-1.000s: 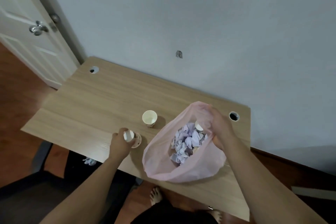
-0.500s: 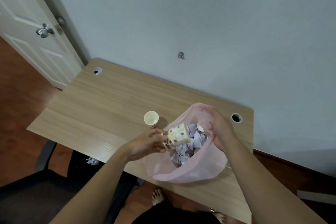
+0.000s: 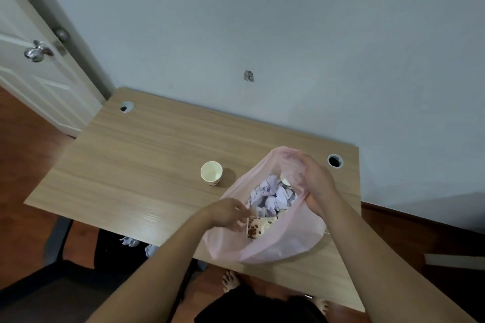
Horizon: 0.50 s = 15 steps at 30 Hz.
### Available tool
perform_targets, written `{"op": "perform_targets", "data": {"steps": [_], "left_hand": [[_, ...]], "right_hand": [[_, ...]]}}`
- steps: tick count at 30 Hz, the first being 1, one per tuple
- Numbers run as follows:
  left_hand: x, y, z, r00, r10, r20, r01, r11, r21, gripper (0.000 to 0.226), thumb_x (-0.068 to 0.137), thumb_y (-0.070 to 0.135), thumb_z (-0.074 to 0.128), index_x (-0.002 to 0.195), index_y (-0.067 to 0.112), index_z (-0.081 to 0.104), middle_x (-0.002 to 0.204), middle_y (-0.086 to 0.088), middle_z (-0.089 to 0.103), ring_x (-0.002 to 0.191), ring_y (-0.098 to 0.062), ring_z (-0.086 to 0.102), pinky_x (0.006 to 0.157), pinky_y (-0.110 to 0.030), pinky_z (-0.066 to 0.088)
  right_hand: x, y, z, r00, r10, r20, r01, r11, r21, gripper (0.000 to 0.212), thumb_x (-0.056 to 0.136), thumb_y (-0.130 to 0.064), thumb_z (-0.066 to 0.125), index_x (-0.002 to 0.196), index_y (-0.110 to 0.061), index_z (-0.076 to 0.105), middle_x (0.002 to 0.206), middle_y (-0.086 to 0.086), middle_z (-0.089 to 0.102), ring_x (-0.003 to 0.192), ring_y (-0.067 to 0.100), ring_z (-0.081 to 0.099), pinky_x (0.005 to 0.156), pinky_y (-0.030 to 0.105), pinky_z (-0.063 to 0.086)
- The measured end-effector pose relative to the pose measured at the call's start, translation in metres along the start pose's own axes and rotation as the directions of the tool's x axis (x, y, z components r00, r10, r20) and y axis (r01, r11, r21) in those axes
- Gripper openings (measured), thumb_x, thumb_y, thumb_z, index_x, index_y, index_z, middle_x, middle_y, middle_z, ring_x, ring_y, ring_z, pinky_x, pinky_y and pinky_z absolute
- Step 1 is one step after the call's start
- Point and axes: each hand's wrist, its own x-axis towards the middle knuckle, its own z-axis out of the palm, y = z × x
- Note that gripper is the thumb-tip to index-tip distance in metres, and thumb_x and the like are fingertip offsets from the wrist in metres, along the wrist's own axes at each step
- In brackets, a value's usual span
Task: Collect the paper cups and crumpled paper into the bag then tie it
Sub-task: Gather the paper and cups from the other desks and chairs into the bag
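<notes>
A pink plastic bag lies open on the wooden table, filled with crumpled lilac paper. My right hand grips the bag's far rim and holds it open. My left hand is at the near rim, fingers still touching a spotted paper cup that lies on its side inside the bag. Another cup's rim shows deeper in the bag. One upright paper cup stands on the table left of the bag.
Two crumpled paper balls lie on a dark chair seat below the table's front edge. Cable holes sit at the table's back corners. A white door is at the left, with a wall behind the table.
My left hand picked up a spotted cup from the table, carried it right and lowered it into the bag. My right hand kept holding the rim.
</notes>
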Motion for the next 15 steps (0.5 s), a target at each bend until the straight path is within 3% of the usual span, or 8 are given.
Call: {"op": "perform_targets", "data": {"steps": [2,3,5,7,9,10,12,15], "left_hand": [[-0.01,0.015,-0.028,0.999,0.037,0.041,-0.035,0.998,-0.045,0.041,0.11,0.034,0.059,0.128,-0.001,0.068,0.11,-0.008,0.083,0.087,-0.024,0.082,0.075,-0.032,0.065],[-0.015,0.021,-0.041,0.999,0.044,0.012,-0.043,0.994,-0.098,0.039,0.112,0.033,0.053,0.122,-0.001,0.07,0.105,-0.01,0.084,0.077,-0.021,0.081,0.063,-0.027,0.06],[-0.012,0.029,-0.065,0.987,0.059,-0.151,-0.081,0.987,-0.141,0.034,0.11,0.029,0.049,0.105,0.007,0.075,0.093,-0.009,0.084,0.062,-0.018,0.074,0.051,-0.024,0.043],[0.008,0.025,-0.085,0.927,0.048,-0.373,-0.109,0.983,-0.145,0.025,0.105,0.021,0.052,0.094,0.011,0.072,0.086,-0.009,0.08,0.057,-0.019,0.067,0.05,-0.025,0.038],[0.031,0.014,-0.101,0.811,0.075,-0.58,-0.114,0.993,-0.032,0.014,0.1,0.021,0.065,0.108,0.011,0.072,0.102,-0.013,0.079,0.078,-0.025,0.07,0.067,-0.03,0.049],[0.044,0.006,-0.105,0.77,0.118,-0.627,-0.07,0.992,0.1,0.027,0.097,0.024,0.072,0.122,0.013,0.07,0.114,-0.016,0.076,0.099,-0.029,0.069,0.085,-0.033,0.05],[0.063,-0.01,-0.106,0.787,0.201,-0.583,0.019,0.937,0.348,0.064,0.091,0.029,0.081,0.148,0.018,0.057,0.135,-0.021,0.062,0.137,-0.035,0.051,0.112,-0.037,0.033],[0.088,-0.035,-0.101,0.853,0.233,-0.466,0.039,0.864,0.502,0.09,0.087,0.031,0.087,0.163,0.022,0.04,0.156,-0.023,0.043,0.153,-0.041,0.034,0.122,-0.044,0.023]], "right_hand": [[0.0,0.0,0.0,1.0,0.003,-0.003,-0.003,1.0,0.016,0.046,0.069,-0.043,0.087,0.106,-0.016,0.088,0.122,0.008,0.083,0.091,0.018,0.074,0.075,0.031,0.052],[0.0,0.001,0.0,1.0,0.0,-0.008,0.0,1.0,0.026,0.054,0.062,-0.046,0.088,0.106,-0.016,0.088,0.12,0.007,0.084,0.092,0.018,0.074,0.076,0.031,0.052],[-0.001,0.0,0.002,1.0,-0.007,-0.025,0.007,1.0,0.026,0.062,0.049,-0.051,0.086,0.102,-0.018,0.089,0.117,0.004,0.085,0.094,0.018,0.074,0.078,0.032,0.051],[0.0,0.001,0.001,0.999,-0.005,-0.04,0.006,1.0,0.026,0.051,0.055,-0.048,0.087,0.098,-0.021,0.09,0.114,0.003,0.085,0.094,0.019,0.074,0.077,0.031,0.051],[0.001,0.001,0.0,0.998,0.009,-0.059,-0.008,1.0,0.021,0.033,0.075,-0.04,0.086,0.102,-0.021,0.09,0.12,0.007,0.083,0.1,0.025,0.076,0.08,0.032,0.051],[0.002,0.002,-0.001,0.998,0.007,-0.06,-0.006,1.0,0.015,0.032,0.08,-0.039,0.085,0.106,-0.02,0.089,0.126,0.009,0.081,0.103,0.027,0.076,0.081,0.033,0.051],[0.002,0.004,-0.002,0.997,-0.001,-0.08,0.002,1.0,0.016,0.039,0.074,-0.045,0.085,0.105,-0.021,0.089,0.128,0.01,0.08,0.1,0.025,0.073,0.08,0.034,0.05],[0.001,0.004,-0.004,0.993,-0.011,-0.119,0.012,1.0,0.009,0.015,0.089,-0.037,0.081,0.092,-0.026,0.091,0.12,0.009,0.083,0.102,0.026,0.074,0.083,0.035,0.05]]}}
